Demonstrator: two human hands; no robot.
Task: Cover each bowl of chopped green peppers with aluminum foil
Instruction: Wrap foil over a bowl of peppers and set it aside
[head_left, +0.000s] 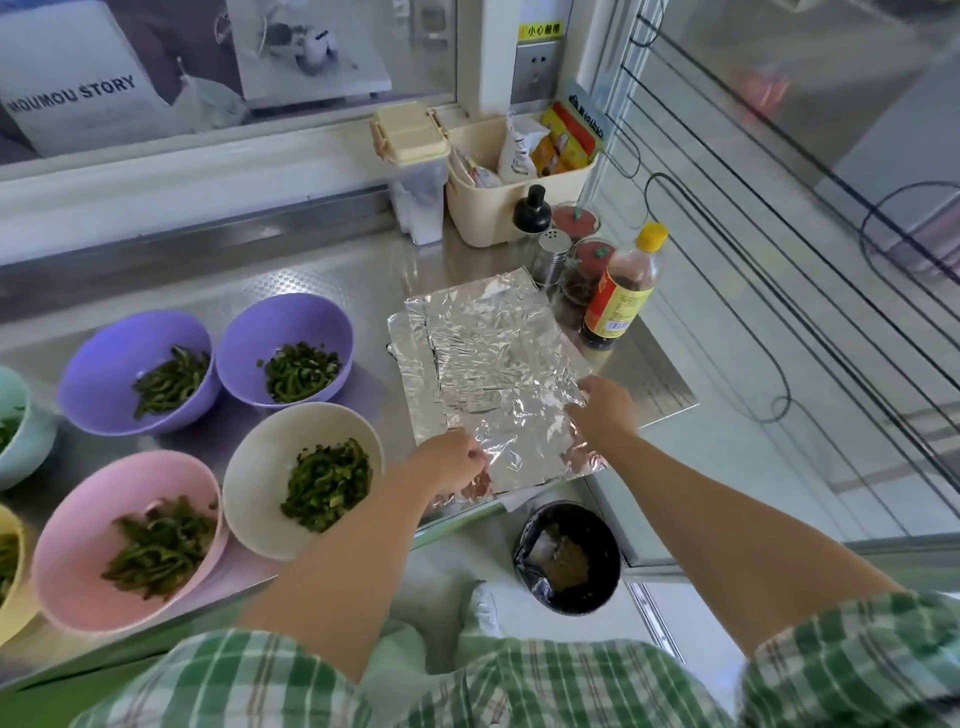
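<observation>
All six bowls (98, 384) in view lie uncovered on the bench (311, 270). Your left hand (449, 460) pinches the top foil sheet (498, 374) at its near edge, and your right hand (605, 408) grips its right edge, at the right front corner. A sauce bottle (621, 291) stands close behind; the cream bowl (254, 488) sits just left.

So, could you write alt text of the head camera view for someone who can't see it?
A person's left hand and right hand pinch the edges of a crinkled foil sheet lying on a steel counter. Left of it stand uncovered bowls of chopped green peppers, among them two purple bowls, a white bowl and a pink bowl.
</observation>
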